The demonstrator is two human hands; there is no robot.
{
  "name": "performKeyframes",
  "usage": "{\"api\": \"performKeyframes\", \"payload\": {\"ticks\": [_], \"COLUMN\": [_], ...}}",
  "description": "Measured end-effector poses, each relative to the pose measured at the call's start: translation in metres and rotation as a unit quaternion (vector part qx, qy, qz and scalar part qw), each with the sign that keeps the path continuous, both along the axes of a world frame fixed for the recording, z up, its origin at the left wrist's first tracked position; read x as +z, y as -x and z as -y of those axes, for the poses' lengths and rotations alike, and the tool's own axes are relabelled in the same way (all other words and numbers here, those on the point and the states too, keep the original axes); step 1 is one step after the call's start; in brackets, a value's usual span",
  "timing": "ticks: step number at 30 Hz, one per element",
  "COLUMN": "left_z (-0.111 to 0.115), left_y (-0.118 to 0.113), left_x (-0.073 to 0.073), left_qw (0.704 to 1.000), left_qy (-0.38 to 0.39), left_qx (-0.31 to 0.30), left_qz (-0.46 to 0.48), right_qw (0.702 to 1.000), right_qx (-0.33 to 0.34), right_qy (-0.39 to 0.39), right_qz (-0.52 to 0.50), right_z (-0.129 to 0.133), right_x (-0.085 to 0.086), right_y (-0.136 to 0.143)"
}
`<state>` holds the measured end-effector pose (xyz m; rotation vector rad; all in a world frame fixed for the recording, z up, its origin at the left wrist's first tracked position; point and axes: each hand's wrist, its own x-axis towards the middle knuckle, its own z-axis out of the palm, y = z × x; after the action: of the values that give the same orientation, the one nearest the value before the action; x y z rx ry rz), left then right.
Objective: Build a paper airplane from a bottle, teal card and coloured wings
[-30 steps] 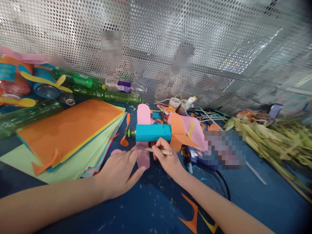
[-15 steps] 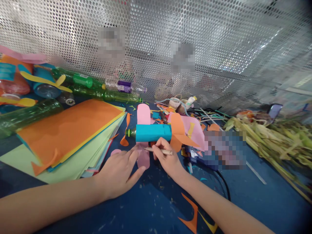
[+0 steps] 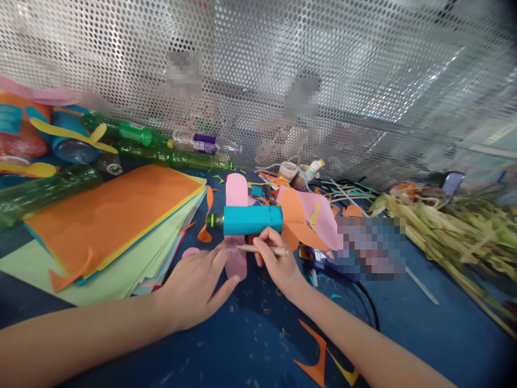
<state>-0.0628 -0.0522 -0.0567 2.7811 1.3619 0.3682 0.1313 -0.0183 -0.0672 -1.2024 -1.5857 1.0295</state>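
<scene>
A green bottle wrapped in blue paper (image 3: pixel 252 220) lies on its side, its neck pointing left. A pink paper wing (image 3: pixel 237 269) sticks out on the near side, and a matching pink wing (image 3: pixel 236 188) on the far side. Orange paper fins (image 3: pixel 294 207) stand at the bottle's right end. My left hand (image 3: pixel 194 285) lies over the near wing with fingers stretched out, thumb apart. In my right hand (image 3: pixel 278 267) is a slim beige pen (image 3: pixel 249 248), pinched between the fingers. Its tip points left onto the near wing, close to my left fingertips.
On the left is a stack of coloured paper (image 3: pixel 121 215). Behind it lie green bottles (image 3: pixel 173 156). An orange paper propeller (image 3: pixel 208 213) rests near the bottle neck. Orange scraps (image 3: pixel 315 361), a dark blue tool with a cable (image 3: pixel 323 258) and corn husks (image 3: pixel 436 231) lie rightward. Perforated metal (image 3: pixel 250 64) stands behind.
The view has shifted very slightly. The pen and both hands keep nearly the same places over the near pink wing.
</scene>
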Motion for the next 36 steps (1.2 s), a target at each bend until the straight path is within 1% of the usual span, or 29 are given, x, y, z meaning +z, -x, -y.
{"api": "performKeyframes", "payload": {"ticks": [4, 9, 11, 14, 16, 20, 25, 30, 36], "left_z": [-0.0001, -0.0015, -0.0018, -0.002, -0.0022, -0.0029, -0.0027, -0.0031, -0.0035], "left_y": [0.0001, 0.0008, 0.0014, 0.0025, 0.0032, 0.0034, 0.0024, 0.002, 0.0018], "left_x": [-0.0008, -0.0025, -0.0022, -0.0011, -0.0005, 0.0006, 0.0028, 0.002, 0.0012], "left_qw": [1.0, 1.0, 1.0, 1.0, 0.999, 0.999, 0.999, 0.999, 0.999], "left_qy": [0.0, -0.011, -0.001, 0.024, 0.027, 0.029, 0.046, 0.038, 0.025], "left_qx": [0.001, -0.006, -0.008, -0.007, -0.009, -0.008, -0.007, -0.011, -0.01], "left_qz": [0.0, 0.008, 0.007, 0.011, 0.017, 0.022, 0.023, 0.025, 0.029], "right_qw": [1.0, 1.0, 1.0, 1.0, 1.0, 0.999, 0.999, 0.999, 0.999], "right_qx": [0.011, 0.017, 0.01, -0.01, -0.021, -0.022, -0.026, -0.014, -0.001], "right_qy": [0.015, 0.0, 0.001, 0.004, 0.005, -0.003, -0.013, -0.017, -0.01], "right_qz": [-0.018, 0.011, 0.022, 0.008, 0.006, 0.03, 0.022, 0.044, 0.035], "right_z": [0.0025, 0.0034, 0.0026, 0.0014, 0.0014, 0.0032, 0.0041, 0.0021, 0.0019], "right_x": [0.0006, 0.0022, 0.0019, 0.0014, 0.0018, 0.0036, 0.0023, 0.0013, 0.0013], "right_y": [-0.0003, -0.0014, -0.0014, -0.001, -0.0009, -0.0019, -0.0024, -0.0016, -0.0021]}}
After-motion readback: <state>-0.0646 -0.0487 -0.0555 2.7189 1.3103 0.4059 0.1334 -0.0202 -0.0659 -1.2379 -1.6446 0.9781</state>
